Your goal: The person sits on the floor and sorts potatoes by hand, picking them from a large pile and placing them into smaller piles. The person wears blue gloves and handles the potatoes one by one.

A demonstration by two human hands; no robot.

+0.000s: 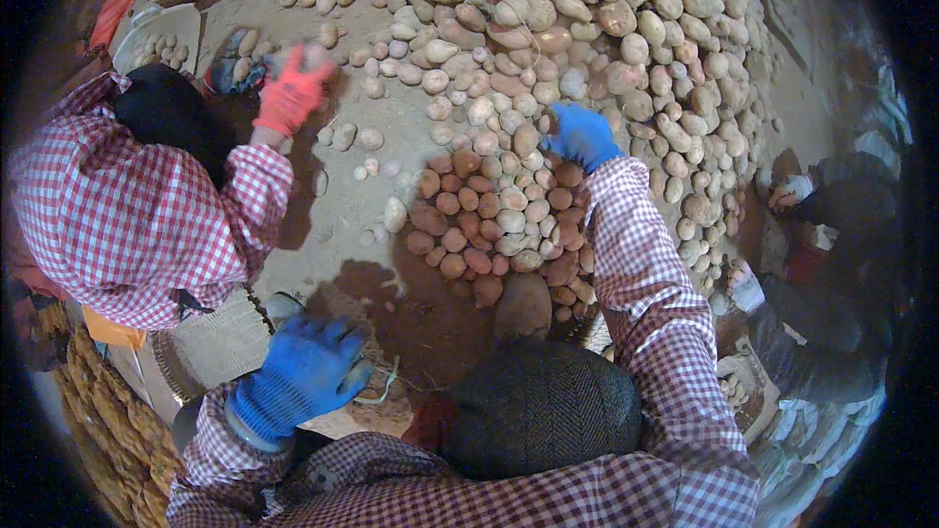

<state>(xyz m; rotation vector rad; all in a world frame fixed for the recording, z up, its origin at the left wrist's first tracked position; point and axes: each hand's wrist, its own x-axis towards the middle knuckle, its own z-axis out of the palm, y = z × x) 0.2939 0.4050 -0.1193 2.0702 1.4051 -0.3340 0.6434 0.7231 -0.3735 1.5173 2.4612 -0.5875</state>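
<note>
A large heap of potatoes [506, 66] spreads over the ground before me, some pale in the light and some brown in shadow. My right hand [583, 136], in a blue glove, reaches over the heap; a small potato [546, 122] shows at its fingertips, but its grip is partly hidden. My left hand [315, 374], also in a blue glove, is low on the left, above a woven basket's side, with fingers spread and no object seen in it. One large potato [523, 308] lies just in front of my knee.
At the left, a co-worker in a checked garment [132, 213] reaches out a red-gloved hand [293, 88]. A woven basket [213, 345] stands beside my left hand. A pale container [158, 29] holds potatoes at the upper left. Another person's hands show at the right, near a basket [763, 396].
</note>
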